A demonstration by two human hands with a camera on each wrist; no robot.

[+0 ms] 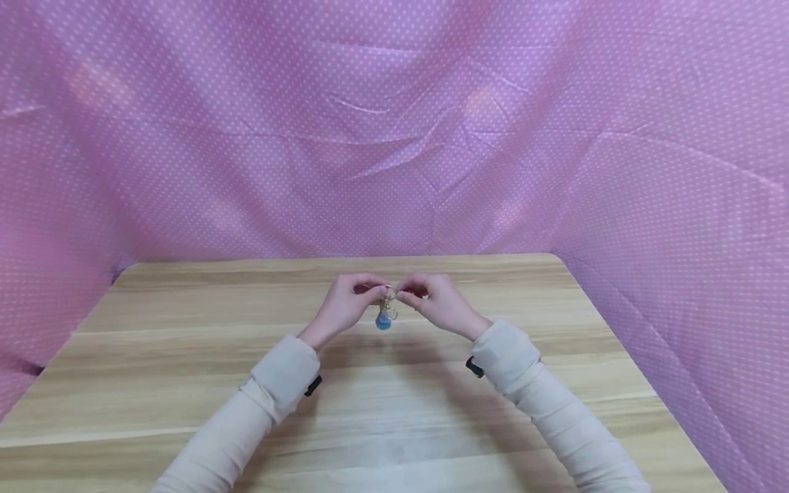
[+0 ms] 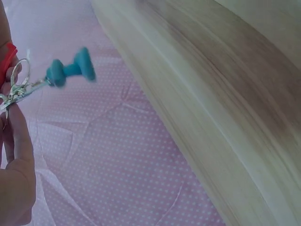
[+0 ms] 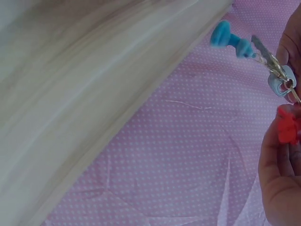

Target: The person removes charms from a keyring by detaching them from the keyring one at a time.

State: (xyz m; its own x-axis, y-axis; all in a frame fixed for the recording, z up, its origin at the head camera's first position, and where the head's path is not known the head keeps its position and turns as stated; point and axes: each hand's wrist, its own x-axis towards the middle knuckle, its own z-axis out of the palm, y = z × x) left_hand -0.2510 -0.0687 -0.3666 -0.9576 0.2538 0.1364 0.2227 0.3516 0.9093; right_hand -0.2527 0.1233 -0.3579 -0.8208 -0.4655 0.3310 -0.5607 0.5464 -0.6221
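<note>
Over the table, both hands meet at a bunch of keys point(image 1: 391, 294) on a metal ring. My left hand point(image 1: 351, 298) pinches the bunch near the ring between thumb and fingers. Opposite it, my right hand point(image 1: 442, 302) grips a small red piece point(image 3: 287, 125) at the ring, largely covered by the fingers. A blue dumbbell-shaped charm point(image 2: 71, 70) dangles from a short chain, blurred in the left wrist view. Beside the chain, the right wrist view shows a metal key point(image 3: 263, 50) and a pale rounded piece point(image 3: 281, 81) close to the left fingers.
A light wood-grain table point(image 1: 185, 383) spreads beneath both forearms. Pink dotted cloth point(image 1: 394, 137) hangs behind it and along both sides. Dark straps point(image 1: 313, 385) show under the rolled pale sleeves point(image 1: 286, 373).
</note>
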